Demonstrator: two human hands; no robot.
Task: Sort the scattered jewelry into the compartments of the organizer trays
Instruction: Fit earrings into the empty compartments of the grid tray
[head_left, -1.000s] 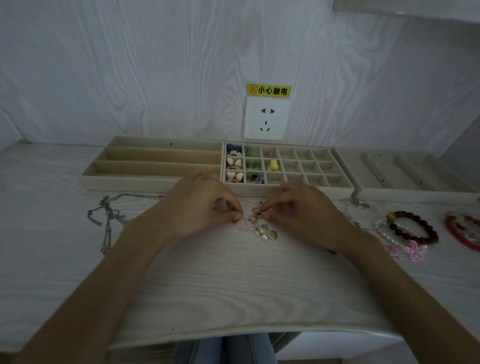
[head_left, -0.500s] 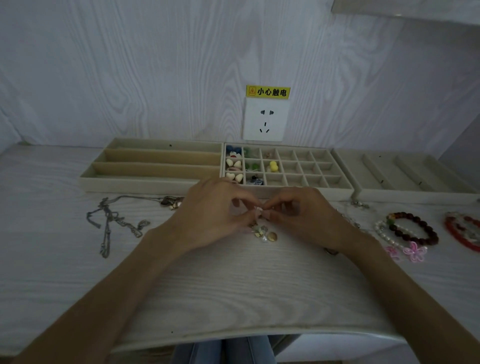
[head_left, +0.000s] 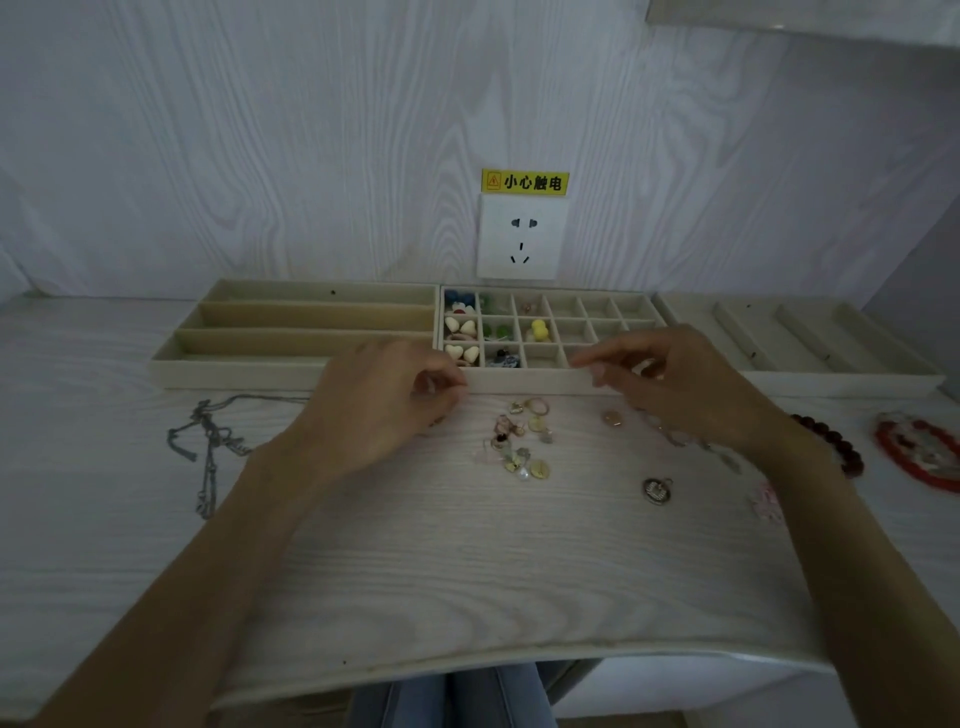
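Fingers curled, the left hand (head_left: 384, 400) pinches thumb to fingertips; whether it holds anything cannot be told. The right hand (head_left: 675, 384), loosely curled, hovers at the gridded organizer tray's (head_left: 524, 382) front wall, its grip unclear. Small charms (head_left: 522, 441) lie scattered at frame center, just below the tray.

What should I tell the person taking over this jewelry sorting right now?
Left hand: fingers curled at the grid tray's front wall; cannot tell if it holds anything.
Right hand: loosely curled over the beige grid organizer tray; any held piece is hidden.
Done: the grid tray's left compartments hold small beads and charms.
Left: the cluster of small gold and pink charms on the white wood-grain table, the silver chain necklace at left, the round silver pendant, the dark red bead bracelet and the red bracelet at right. The long-slot tray looks empty.
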